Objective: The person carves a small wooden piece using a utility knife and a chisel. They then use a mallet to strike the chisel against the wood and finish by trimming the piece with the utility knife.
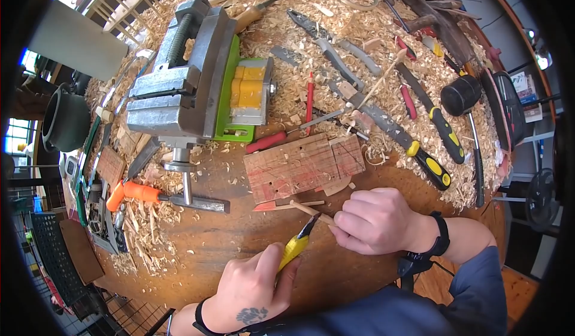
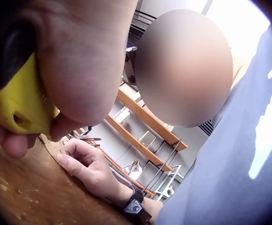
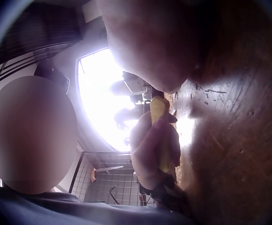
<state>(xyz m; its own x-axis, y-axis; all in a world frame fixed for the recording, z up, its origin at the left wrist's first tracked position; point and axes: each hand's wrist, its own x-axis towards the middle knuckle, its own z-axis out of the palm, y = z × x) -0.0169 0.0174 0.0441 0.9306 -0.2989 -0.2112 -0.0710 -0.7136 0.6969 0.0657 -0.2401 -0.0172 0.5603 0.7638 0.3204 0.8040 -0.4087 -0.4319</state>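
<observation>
My left hand (image 1: 251,285) grips a yellow-handled knife (image 1: 292,253) with black parts, its dark blade end pointing up and to the right. A slim wooden stick (image 1: 303,208) is pinched by the fingers of my right hand (image 1: 376,222). The knife's blade end overlaps the stick just left of the right fingertips. Seen from the left wrist, the yellow handle (image 2: 21,101) lies large in the left palm. The right wrist view shows the left hand (image 3: 147,145) around the same handle, while the right hand's own fingertips are hidden there.
Just beyond the hands lies a red-marked wooden board (image 1: 287,171) with holes. A metal vise (image 1: 173,102) stands at left, near an orange-handled chisel (image 1: 197,203). Wood shavings (image 1: 287,36), pliers (image 1: 332,51), a rasp (image 1: 392,129) and a black mallet (image 1: 461,95) spread across the back.
</observation>
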